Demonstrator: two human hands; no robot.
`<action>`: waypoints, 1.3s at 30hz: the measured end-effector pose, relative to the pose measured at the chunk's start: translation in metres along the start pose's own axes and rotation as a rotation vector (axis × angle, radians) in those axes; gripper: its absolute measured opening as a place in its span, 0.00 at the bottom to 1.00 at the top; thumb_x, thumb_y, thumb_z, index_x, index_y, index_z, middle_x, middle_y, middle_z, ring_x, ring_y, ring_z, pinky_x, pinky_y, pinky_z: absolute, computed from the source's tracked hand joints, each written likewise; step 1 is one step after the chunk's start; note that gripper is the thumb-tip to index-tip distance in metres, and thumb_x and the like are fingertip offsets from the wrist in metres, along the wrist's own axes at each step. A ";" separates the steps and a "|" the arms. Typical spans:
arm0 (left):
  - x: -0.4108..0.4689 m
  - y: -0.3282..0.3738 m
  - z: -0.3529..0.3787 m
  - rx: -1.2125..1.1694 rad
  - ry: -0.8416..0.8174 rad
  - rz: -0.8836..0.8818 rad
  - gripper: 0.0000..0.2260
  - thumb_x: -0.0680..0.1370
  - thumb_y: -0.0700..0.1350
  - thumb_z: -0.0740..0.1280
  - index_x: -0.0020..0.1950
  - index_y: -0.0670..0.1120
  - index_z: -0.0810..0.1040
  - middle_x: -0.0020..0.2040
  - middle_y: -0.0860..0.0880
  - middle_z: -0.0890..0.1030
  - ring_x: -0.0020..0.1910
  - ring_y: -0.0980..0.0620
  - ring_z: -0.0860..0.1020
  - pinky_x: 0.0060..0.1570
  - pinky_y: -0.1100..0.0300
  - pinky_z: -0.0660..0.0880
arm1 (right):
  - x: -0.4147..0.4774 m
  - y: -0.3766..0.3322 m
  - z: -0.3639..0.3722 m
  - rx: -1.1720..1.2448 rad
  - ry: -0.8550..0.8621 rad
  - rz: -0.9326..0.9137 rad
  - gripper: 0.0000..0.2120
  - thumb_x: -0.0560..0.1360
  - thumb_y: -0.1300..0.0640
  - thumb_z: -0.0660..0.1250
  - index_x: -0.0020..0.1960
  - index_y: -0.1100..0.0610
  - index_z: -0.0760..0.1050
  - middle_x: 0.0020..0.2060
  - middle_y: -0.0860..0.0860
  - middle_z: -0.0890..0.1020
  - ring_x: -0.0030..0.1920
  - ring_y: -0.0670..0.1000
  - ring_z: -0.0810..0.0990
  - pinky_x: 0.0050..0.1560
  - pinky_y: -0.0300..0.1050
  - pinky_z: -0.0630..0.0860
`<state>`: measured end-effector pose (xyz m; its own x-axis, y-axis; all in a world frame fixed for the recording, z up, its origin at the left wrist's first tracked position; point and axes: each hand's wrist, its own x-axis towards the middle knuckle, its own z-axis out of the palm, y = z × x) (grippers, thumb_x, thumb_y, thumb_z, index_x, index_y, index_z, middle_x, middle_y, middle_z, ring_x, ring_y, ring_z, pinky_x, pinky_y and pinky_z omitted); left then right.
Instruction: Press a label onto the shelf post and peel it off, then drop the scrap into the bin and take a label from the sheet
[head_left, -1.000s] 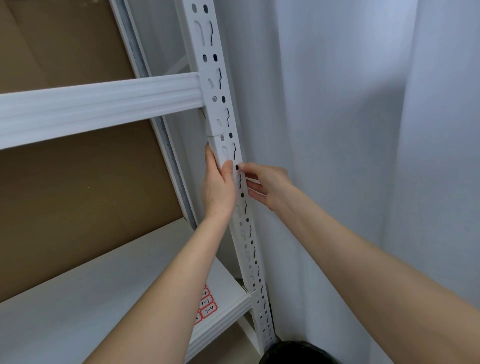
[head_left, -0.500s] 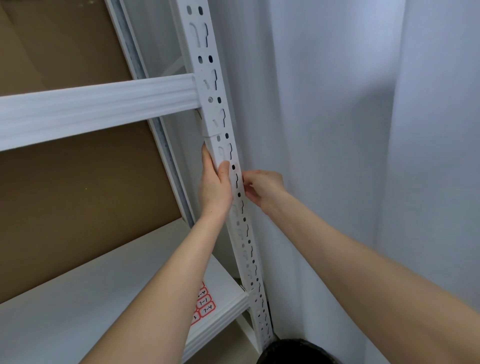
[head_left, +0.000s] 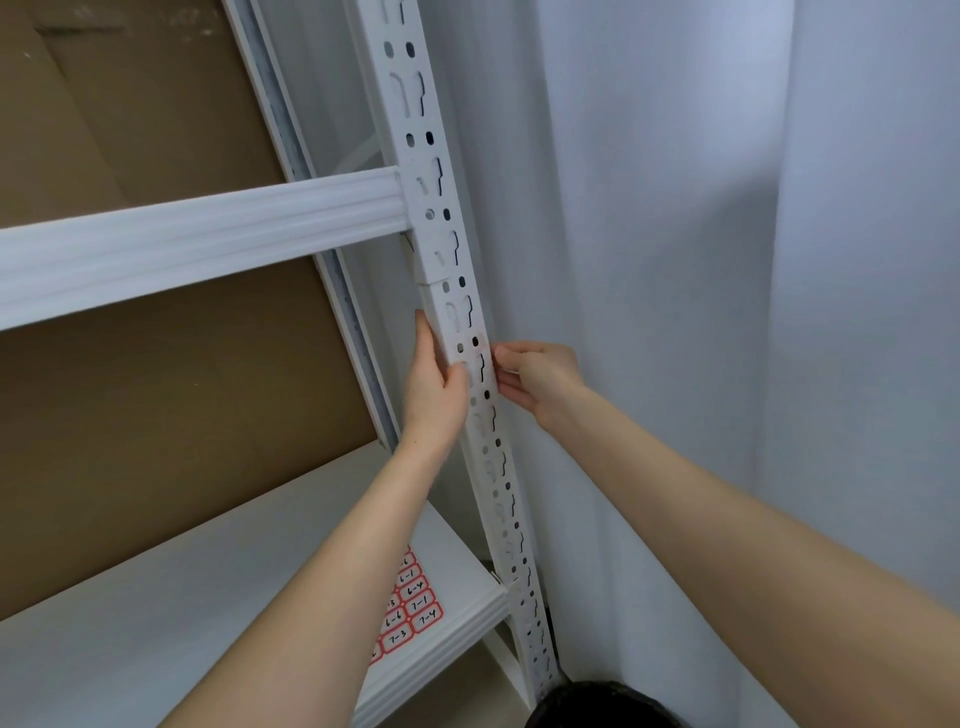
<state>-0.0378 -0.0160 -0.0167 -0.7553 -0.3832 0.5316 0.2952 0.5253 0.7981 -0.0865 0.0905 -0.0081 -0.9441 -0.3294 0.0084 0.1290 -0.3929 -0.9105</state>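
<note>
At the far left a sheet of brown cardboard (head_left: 156, 374) stands behind the white shelving and fills the gap between the levels. A ribbed white crossbeam (head_left: 197, 244) runs from the left edge across to the perforated white upright post (head_left: 447, 249), meeting it a little above the hands. Below it, the lower shelf board (head_left: 156, 613) slopes toward the near side, and a sheet of red-bordered labels (head_left: 410, 608) with handwritten numbers lies flat on its right end, partly hidden by the left forearm. The left hand (head_left: 434, 392) reaches up from the near side and grips the left edge of the post just under a joint line in the metal: its thumb lies on the slotted front face and its fingers run up along the left side, wrapped against the corner. The post leans up and away, with its foot near the bottom of the view beside a dark object (head_left: 602, 706) that cannot be identified. On the right of the post, the right hand (head_left: 537, 376) comes in at the same height, its fingers curled with the tips pinching the post's right edge. Behind and to the right hangs a pale curtain (head_left: 727, 312) in long vertical folds.
</note>
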 end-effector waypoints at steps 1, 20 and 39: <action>-0.006 -0.001 0.001 -0.016 0.064 -0.013 0.26 0.80 0.36 0.58 0.77 0.49 0.58 0.68 0.56 0.71 0.65 0.57 0.72 0.65 0.59 0.69 | -0.001 0.001 -0.001 0.000 0.002 -0.003 0.06 0.77 0.66 0.63 0.51 0.64 0.78 0.40 0.54 0.82 0.37 0.48 0.81 0.37 0.35 0.79; -0.052 -0.008 0.037 0.433 -0.266 -0.072 0.08 0.79 0.39 0.62 0.49 0.42 0.82 0.38 0.49 0.81 0.27 0.59 0.76 0.34 0.60 0.79 | -0.018 0.019 -0.039 -0.344 0.019 -0.058 0.06 0.76 0.64 0.65 0.40 0.61 0.77 0.31 0.53 0.75 0.30 0.49 0.73 0.31 0.38 0.75; -0.191 -0.147 0.103 0.639 -0.952 -0.501 0.05 0.77 0.38 0.67 0.48 0.39 0.83 0.35 0.46 0.81 0.29 0.53 0.78 0.37 0.62 0.79 | -0.078 0.191 -0.166 -1.275 -0.365 0.651 0.06 0.77 0.65 0.61 0.51 0.59 0.76 0.39 0.57 0.80 0.27 0.48 0.76 0.30 0.39 0.75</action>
<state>0.0022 0.0582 -0.2649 -0.9039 -0.0861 -0.4190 -0.2816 0.8570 0.4315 -0.0385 0.1838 -0.2512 -0.6740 -0.4163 -0.6102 -0.0393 0.8451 -0.5332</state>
